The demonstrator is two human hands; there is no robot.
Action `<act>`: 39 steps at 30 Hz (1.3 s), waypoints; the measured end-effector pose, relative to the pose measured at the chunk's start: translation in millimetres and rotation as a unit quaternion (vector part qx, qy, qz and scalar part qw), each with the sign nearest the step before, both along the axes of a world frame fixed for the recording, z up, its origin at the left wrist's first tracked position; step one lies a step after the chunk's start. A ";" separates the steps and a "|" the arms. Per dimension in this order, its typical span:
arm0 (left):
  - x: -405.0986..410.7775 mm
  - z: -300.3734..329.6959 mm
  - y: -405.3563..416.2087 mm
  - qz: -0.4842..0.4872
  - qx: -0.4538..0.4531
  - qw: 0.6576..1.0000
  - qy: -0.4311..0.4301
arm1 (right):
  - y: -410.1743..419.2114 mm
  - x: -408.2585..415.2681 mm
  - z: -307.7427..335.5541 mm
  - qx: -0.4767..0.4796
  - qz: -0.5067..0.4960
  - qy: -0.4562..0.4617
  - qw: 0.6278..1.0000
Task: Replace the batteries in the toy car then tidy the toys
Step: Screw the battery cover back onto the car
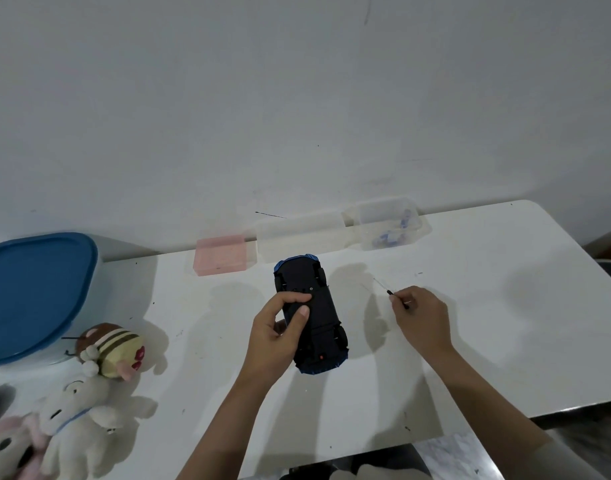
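Black underside up, toy car [311, 313] in left hand [280, 336] — right hand [421, 318] pinches thin, perhaps metal, screwdriver [390, 294].

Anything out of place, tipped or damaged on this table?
Only the toy car lies upside down, wheels up, steadied by the left hand, which suits battery work. The right hand pinches a thin screwdriver. Nothing looks spilled or broken.

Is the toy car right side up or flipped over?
Flipped over: the car's black underside and wheels face up, left hand gripping it.
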State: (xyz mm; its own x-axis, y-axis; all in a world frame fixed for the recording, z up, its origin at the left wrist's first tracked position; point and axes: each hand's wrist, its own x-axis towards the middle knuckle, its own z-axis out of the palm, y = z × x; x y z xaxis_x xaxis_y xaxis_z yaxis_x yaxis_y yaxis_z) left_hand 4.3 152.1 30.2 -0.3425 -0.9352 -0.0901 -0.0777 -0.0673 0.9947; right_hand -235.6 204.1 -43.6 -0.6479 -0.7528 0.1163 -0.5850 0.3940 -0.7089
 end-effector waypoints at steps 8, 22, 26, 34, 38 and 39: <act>-10.1 24.7 -0.8 0.016 -0.025 1.000 0.003 | -4.6 46.2 113.1 -0.239 -0.012 -0.326 0.914; -15.8 64.5 -12.5 0.052 -0.135 0.989 0.015 | -32.2 104.7 152.4 -0.363 0.070 -0.198 0.908; -18.4 69.4 -20.2 0.056 -0.149 0.987 0.028 | -40.9 105.6 151.0 -0.400 0.083 -0.122 0.905; -20.9 70.5 -30.2 0.065 -0.124 0.989 0.041 | -53.9 102.4 148.9 -0.404 0.091 -0.082 0.906; -21.9 70.9 -31.6 0.066 -0.122 0.990 0.039 | -56.1 101.9 149.5 -0.409 0.095 -0.079 0.904; -22.2 71.1 -32.0 0.066 -0.123 0.990 0.037 | -56.4 101.5 149.4 -0.407 0.097 -0.079 0.905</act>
State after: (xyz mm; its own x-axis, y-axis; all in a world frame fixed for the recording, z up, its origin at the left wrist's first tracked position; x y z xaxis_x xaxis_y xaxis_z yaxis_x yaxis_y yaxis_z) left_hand -17.9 120.2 101.2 -0.2138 -0.9626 0.1663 -0.0098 0.1723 0.9850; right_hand -134.2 147.7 105.9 -0.5698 -0.5603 0.6012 -0.4532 -0.3960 -0.7986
